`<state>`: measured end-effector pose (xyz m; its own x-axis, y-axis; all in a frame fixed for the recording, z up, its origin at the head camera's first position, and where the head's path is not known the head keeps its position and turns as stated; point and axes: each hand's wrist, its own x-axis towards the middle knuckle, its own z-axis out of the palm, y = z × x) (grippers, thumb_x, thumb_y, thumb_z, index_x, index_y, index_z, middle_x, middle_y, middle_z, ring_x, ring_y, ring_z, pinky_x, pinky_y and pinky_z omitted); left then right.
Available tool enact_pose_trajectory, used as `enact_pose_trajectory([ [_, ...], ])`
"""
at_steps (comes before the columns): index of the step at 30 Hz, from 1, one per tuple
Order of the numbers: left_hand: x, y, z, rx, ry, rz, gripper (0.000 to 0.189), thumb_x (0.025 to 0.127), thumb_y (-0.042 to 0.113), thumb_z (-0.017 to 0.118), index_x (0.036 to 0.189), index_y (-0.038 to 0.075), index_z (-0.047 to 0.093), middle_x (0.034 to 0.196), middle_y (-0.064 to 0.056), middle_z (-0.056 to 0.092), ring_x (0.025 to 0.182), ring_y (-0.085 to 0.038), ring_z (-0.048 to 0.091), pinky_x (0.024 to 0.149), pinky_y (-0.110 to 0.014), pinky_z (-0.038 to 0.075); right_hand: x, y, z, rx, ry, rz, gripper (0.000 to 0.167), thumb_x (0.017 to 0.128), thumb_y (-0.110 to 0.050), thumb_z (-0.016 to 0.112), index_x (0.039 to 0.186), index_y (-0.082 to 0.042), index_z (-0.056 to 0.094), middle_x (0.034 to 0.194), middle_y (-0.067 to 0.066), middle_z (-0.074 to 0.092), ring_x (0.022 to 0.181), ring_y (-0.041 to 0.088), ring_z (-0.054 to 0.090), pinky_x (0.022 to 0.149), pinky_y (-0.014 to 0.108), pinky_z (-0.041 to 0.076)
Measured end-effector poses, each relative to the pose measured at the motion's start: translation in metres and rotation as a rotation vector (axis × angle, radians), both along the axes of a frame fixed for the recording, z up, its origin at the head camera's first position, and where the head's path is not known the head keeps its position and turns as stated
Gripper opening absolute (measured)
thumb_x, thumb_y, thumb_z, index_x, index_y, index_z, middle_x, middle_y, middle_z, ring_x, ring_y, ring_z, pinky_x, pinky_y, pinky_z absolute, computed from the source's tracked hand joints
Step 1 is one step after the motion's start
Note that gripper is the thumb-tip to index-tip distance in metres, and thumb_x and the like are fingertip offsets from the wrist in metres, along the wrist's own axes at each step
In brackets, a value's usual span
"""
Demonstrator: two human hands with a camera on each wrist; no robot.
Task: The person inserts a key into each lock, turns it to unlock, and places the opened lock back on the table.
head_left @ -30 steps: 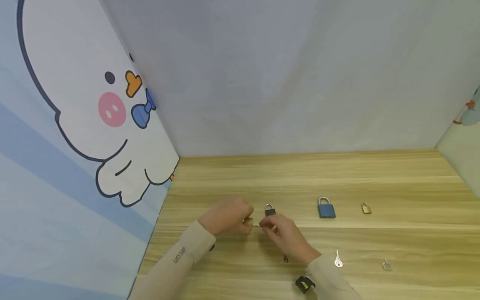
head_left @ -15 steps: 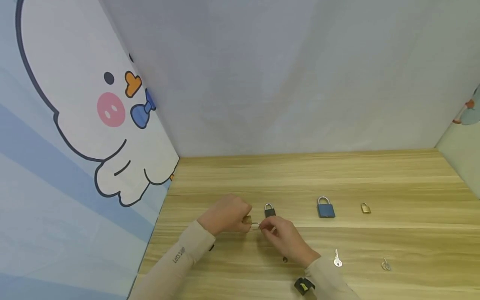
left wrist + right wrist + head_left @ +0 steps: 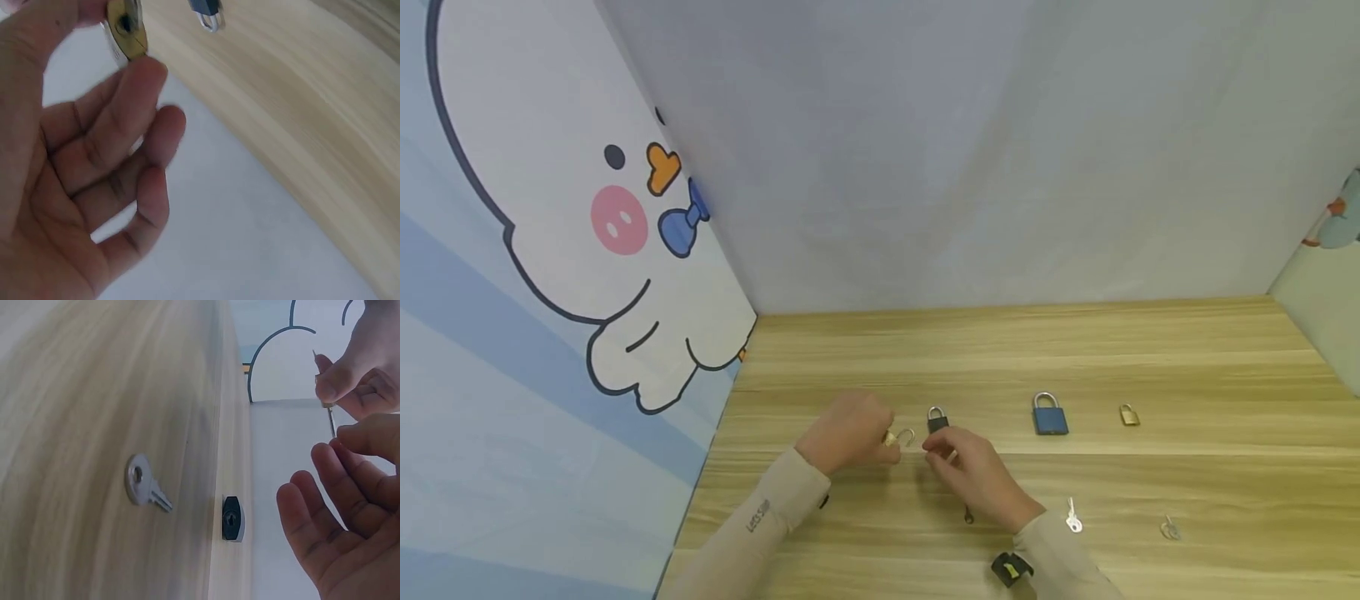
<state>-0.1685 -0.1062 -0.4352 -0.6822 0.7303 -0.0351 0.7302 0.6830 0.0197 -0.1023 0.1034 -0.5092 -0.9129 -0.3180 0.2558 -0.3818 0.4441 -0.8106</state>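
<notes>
My left hand (image 3: 850, 432) pinches a small brass padlock (image 3: 891, 438) between thumb and fingers. Its silver shackle (image 3: 907, 437) sticks out to the right, with its hooked end free. In the left wrist view the keyhole face of the brass padlock (image 3: 127, 31) shows no key in it. Just right of the shackle is my right hand (image 3: 973, 471), its fingers loosely bent; a small gap parts its fingertips from the shackle in the head view. Behind the right fingers stands a black padlock (image 3: 937, 422), partly covered.
Further right lie a blue padlock (image 3: 1050, 420) and a tiny brass padlock (image 3: 1130, 416). Nearer are a silver key (image 3: 1073, 517), keys on a ring (image 3: 1170, 527) and a small dark-looking key (image 3: 968, 516) beside the right wrist. A grey wall (image 3: 1000, 167) closes the back.
The brass padlock has tilted in my left hand, and its shackle has swung so the hook shows. My right fingertips have come away from the shackle.
</notes>
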Motion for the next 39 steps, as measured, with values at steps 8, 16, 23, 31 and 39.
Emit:
enact_pose_trajectory([
  [8, 0.009, 0.001, -0.01, 0.062, 0.041, 0.233, 0.05, 0.078, 0.038, 0.071, 0.051, 0.02, 0.033, 0.047, 0.011, 0.021, 0.045, -0.005, 0.02, 0.04, -0.022, 0.019, 0.001, 0.002, 0.004, 0.011, -0.011, -0.002, 0.014, 0.094, -0.004, 0.066, 0.108, -0.003, 0.066, 0.101, 0.004, 0.068, 0.088, 0.012, 0.063, 0.073, 0.027, 0.053],
  [16, 0.014, 0.0, -0.018, 0.122, 0.014, 0.395, 0.05, 0.077, 0.037, 0.071, 0.049, 0.02, 0.034, 0.046, 0.012, 0.022, 0.043, -0.005, 0.021, 0.038, -0.023, 0.019, 0.003, 0.007, 0.005, 0.028, -0.008, -0.02, 0.015, 0.093, -0.006, 0.069, 0.108, -0.007, 0.067, 0.101, 0.004, 0.068, 0.087, 0.011, 0.063, 0.073, 0.027, 0.054],
  [23, 0.017, -0.008, -0.035, 0.126, -0.015, 0.439, 0.052, 0.079, 0.036, 0.071, 0.05, 0.019, 0.03, 0.045, 0.011, 0.019, 0.044, -0.005, 0.018, 0.039, -0.023, 0.017, 0.005, 0.016, 0.007, 0.029, 0.006, -0.045, 0.016, 0.091, -0.004, 0.07, 0.107, -0.008, 0.067, 0.099, 0.006, 0.069, 0.086, 0.012, 0.063, 0.072, 0.027, 0.054],
  [31, 0.016, -0.015, -0.061, 0.109, -0.08, 0.486, 0.045, 0.078, 0.031, 0.069, 0.053, 0.018, 0.034, 0.047, 0.009, 0.024, 0.044, -0.008, 0.024, 0.041, -0.026, 0.023, 0.008, 0.028, 0.012, 0.046, 0.019, -0.072, 0.016, 0.092, -0.005, 0.07, 0.107, -0.009, 0.067, 0.099, 0.003, 0.068, 0.085, 0.012, 0.062, 0.07, 0.026, 0.053],
  [39, 0.018, -0.019, -0.072, 0.128, -0.071, 0.466, 0.048, 0.081, 0.03, 0.069, 0.053, 0.018, 0.033, 0.048, 0.009, 0.021, 0.045, -0.007, 0.022, 0.041, -0.026, 0.02, 0.012, 0.034, 0.01, 0.035, 0.035, -0.091, 0.015, 0.092, -0.005, 0.07, 0.107, -0.004, 0.068, 0.098, 0.004, 0.068, 0.084, 0.011, 0.063, 0.069, 0.027, 0.054],
])
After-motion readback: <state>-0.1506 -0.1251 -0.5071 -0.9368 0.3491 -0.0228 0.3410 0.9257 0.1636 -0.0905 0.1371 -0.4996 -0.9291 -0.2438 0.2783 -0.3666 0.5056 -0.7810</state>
